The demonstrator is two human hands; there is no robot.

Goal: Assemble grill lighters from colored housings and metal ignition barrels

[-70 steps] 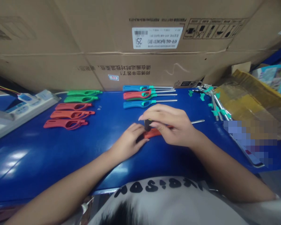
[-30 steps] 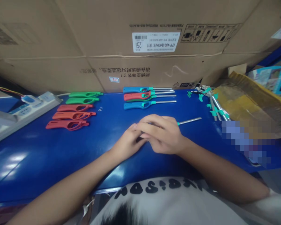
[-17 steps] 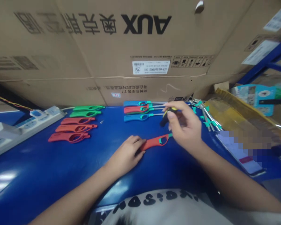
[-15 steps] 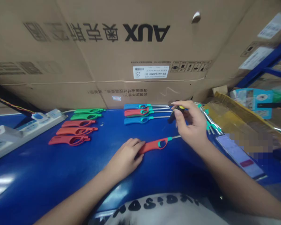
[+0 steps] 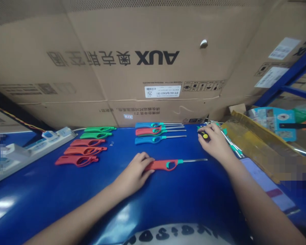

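Observation:
My left hand [image 5: 137, 172] is closed on the handle of a red lighter [image 5: 159, 165], whose metal rod points right. In my right hand [image 5: 215, 141] is a black tool with a yellow end [image 5: 204, 135], held just above the blue table near the teal and metal rods [image 5: 233, 144]. Several finished-looking lighters with rods lie behind, among them a blue one [image 5: 148, 140] and a red one [image 5: 146, 131]. At the left, red handles [image 5: 71, 160] and green handles [image 5: 93, 135] without rods lie in a column.
A large cardboard box [image 5: 112, 81] stands behind the blue table [image 5: 168, 204]. On the left is a white power strip [image 5: 35, 146]. A phone [image 5: 267, 183] lies by my right forearm, beside a yellow-taped carton [image 5: 255, 146].
My right hand has moved right with the black tool, away from the red lighter's rod. The view has tilted up a little. My left hand keeps its hold.

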